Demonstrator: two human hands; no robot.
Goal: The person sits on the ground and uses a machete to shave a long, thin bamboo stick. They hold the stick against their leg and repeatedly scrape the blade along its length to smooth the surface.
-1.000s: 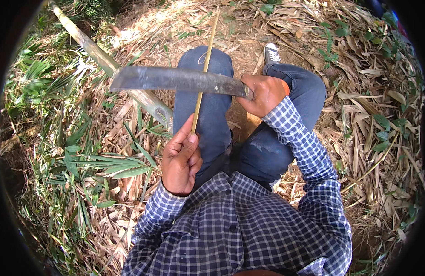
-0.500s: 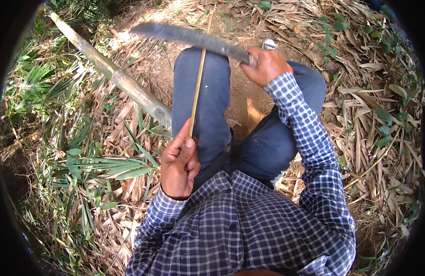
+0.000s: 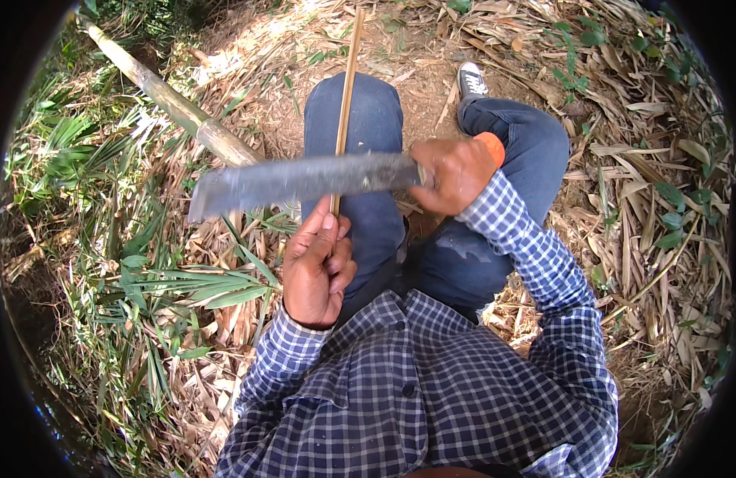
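Observation:
My left hand (image 3: 317, 267) pinches the near end of a thin bamboo strip (image 3: 349, 95), which points away from me over my left knee. My right hand (image 3: 457, 174) is closed round the orange handle (image 3: 491, 148) of a machete. The machete's broad dark blade (image 3: 304, 180) lies across the strip, just beyond my left fingertips, its tip toward the left. Motion blurs the blade somewhat, and it hides a short stretch of the strip. Whether the edge touches the strip I cannot tell.
A long bamboo pole (image 3: 173, 103) slants over the ground at the left, its near end behind the blade. Green leaves (image 3: 217, 287) and dry bamboo litter (image 3: 631, 191) surround me. My bent legs in blue jeans (image 3: 356, 119) are under the strip; a dark sneaker (image 3: 471, 80) shows ahead.
The machete has come down along the strip toward me, from above my knee to near my left fingers. The strip now shows a paler face. My left hand has hardly moved.

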